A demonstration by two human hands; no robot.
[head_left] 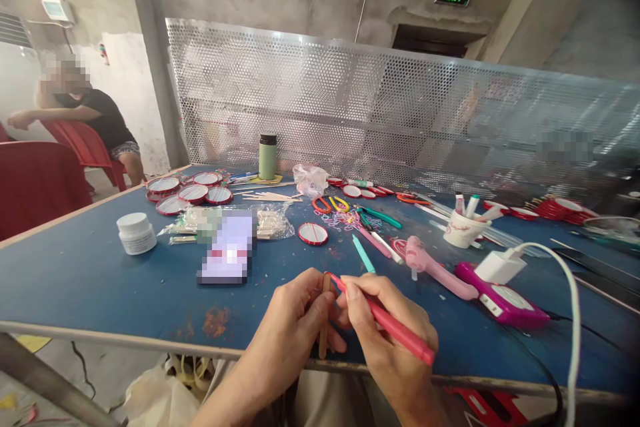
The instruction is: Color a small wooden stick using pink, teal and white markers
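- From where I stand, the left hand (293, 327) pinches a slim wooden stick (324, 327) between thumb and fingers, roughly upright, to the right of the phone (230, 247) and nearer the person.
- The right hand (387, 363) grips a red pen (400, 332) in a writing hold, farther right of the phone than the stick; its narrow end is at the stick's upper end. Whether it touches, I can't tell.
- Good handling here, I'd say, means a firm pinch close below the working end, so the wood doesn't twist or tip.
- A light, even touch looks wiser than pressing hard; the narrow end could skid off such a slim piece.
- Resting both hands against each other or on the blue table (165, 300) would likely calm any wobble.
- Fingertips are best clear of the pen's path.
- A round red-rimmed disc (313, 234) lies to the right of the phone, a white jar (136, 233) to its left, and bagged sticks (273, 220) just behind it.
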